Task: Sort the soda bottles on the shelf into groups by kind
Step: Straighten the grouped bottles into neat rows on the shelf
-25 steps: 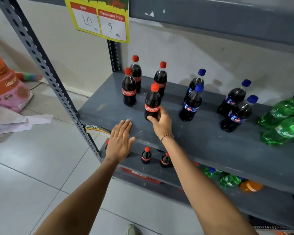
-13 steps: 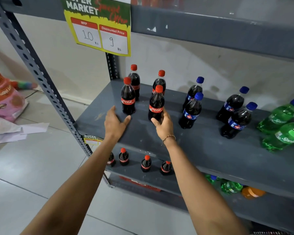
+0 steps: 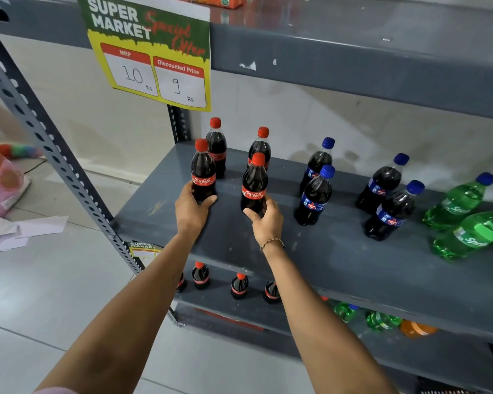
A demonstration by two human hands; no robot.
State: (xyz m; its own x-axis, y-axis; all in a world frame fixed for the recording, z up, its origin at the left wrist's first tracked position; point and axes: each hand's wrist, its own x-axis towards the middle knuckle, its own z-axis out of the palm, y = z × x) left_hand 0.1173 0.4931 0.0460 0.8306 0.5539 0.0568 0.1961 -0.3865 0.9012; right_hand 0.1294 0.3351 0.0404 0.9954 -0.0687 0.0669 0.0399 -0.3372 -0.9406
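On the grey shelf (image 3: 339,251) stand several red-capped Coca-Cola bottles at the left. My left hand (image 3: 190,210) grips the base of the front-left cola bottle (image 3: 202,172). My right hand (image 3: 265,220) holds the base of the front-right cola bottle (image 3: 254,184). Two more cola bottles (image 3: 217,146) stand behind them. Several blue-capped cola bottles (image 3: 315,194) stand upright in the middle. Green Sprite bottles (image 3: 467,234) lie on their sides at the right.
A perforated steel post (image 3: 49,143) frames the shelf's left side. A price sign (image 3: 154,61) hangs from the upper shelf. The lower shelf holds small cola bottles (image 3: 239,285), green bottles (image 3: 382,319) and an orange one. Papers and a pink bag lie on the floor at left.
My left hand moved from flat on the shelf's front edge up to the front-left cola bottle and closed on it. My right hand pushed its cola bottle back toward the others.
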